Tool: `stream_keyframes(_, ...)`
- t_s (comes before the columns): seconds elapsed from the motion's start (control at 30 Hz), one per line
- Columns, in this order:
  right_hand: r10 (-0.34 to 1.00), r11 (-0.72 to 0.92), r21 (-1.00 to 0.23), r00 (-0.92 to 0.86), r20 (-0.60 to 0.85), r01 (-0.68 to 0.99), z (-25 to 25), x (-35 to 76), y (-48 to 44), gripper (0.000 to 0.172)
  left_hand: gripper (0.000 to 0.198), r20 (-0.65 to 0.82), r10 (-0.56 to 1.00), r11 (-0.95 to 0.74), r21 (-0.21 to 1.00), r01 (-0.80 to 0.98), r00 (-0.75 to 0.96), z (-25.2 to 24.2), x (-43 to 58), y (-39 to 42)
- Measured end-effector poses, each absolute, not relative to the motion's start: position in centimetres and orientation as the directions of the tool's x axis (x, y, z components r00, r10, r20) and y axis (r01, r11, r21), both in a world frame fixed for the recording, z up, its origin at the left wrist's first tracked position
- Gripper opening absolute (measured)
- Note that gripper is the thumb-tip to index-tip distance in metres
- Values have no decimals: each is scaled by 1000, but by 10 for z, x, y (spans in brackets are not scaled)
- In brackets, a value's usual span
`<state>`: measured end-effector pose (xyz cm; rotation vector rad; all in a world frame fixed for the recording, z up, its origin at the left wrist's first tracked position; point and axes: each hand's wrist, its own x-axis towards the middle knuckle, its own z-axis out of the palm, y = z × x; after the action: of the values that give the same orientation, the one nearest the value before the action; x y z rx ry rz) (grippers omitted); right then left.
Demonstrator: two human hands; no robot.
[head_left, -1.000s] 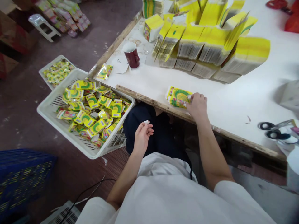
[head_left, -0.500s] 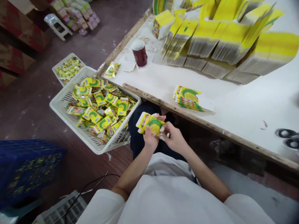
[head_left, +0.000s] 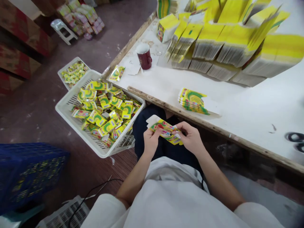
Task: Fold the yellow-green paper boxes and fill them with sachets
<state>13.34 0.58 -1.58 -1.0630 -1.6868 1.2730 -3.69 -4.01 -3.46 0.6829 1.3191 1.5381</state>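
Note:
Between my two hands, above my lap, is a small yellow and green printed carton (head_left: pixel 163 126) with a white end flap sticking out at its upper left. My left hand (head_left: pixel 152 139) grips its left part, thumb on top. My right hand (head_left: pixel 190 136) pinches the right end, fingers closed on it. Just beyond, on the white table (head_left: pixel 161 91), lies a fanned stack of flat yellow cartons (head_left: pixel 192 100). To the left, a white plastic basket (head_left: pixel 80 137) holds many similar closed cartons.
Rows of stacked flat cartons (head_left: pixel 228 41) cover the table's far side. A maroon mug (head_left: pixel 144 58) and a small packet (head_left: pixel 117 73) stand near its left edge; scissors (head_left: pixel 295 137) lie at right. A blue crate (head_left: pixel 30 174) and a smaller basket (head_left: pixel 64 82) are on the floor.
The carton has been turned so a different side faces up, and its white flap points up-left. My hands have moved apart, the right one shifting to the carton's right end.

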Motion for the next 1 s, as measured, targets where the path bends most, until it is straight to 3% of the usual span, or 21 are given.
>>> stream_keyframes(0.1, 898, 389, -864, -339, 279, 319, -10, 144, 10, 11, 50, -98, 953, 17, 963, -270, -288, -22, -59, -38)
stream_keyframes(0.2, 770, 629, -641, -467, 435, 439, -2, 147, 9, 21, 78, 23, 996, -27, 999, -44, -88, -5, -79, -35)
stream_keyframes(0.3, 645, 758, -516, -575, 504, 398, -2, 139, 2, 23, 98, -97, 981, 50, 962, 270, 166, 8, -76, -36)
stream_keyframes(0.37, 692, 722, -555, -435, 576, 415, -10, 132, -2, 22, 82, -209, 959, 128, 921, 369, 189, 9, -64, -39)
stream_keyframes(0.4, 754, 653, -623, -292, 589, 430, -17, 129, -3, 36, 75, -211, 968, 146, 912, 383, 133, 8, -57, -41)
stream_keyframes(0.43, 826, 551, -717, -161, 540, 427, -25, 126, -3, 52, 72, -200, 976, 150, 902, 405, 84, 5, -51, -43)
stream_keyframes(0.5, 937, 343, -884, -57, 344, 319, -41, 120, -1, 64, 75, -178, 983, 148, 891, 429, 30, -1, -42, -45)
stream_keyframes(0.6, 963, 77, -989, -265, 40, 128, -56, 113, 0, 52, 73, -115, 992, 79, 890, 450, 54, -8, -35, -49)
stream_keyframes(0.7, 913, -62, -997, -401, -74, 41, -58, 110, -3, 46, 59, -53, 996, 13, 892, 452, 76, -12, -33, -53)
stream_keyframes(0.87, 896, 90, -992, -443, 43, 87, -51, 112, -12, 59, 57, -135, 989, 99, 911, 400, 64, -18, -31, -55)
stream_keyframes(0.93, 866, 192, -967, -492, 87, 167, -51, 114, -15, 59, 65, -156, 985, 117, 918, 378, 74, -22, -28, -56)
stream_keyframes(1.0, 840, 291, -932, -525, 140, 216, -53, 117, -14, 56, 79, -152, 988, 150, 925, 350, -24, -26, -26, -57)
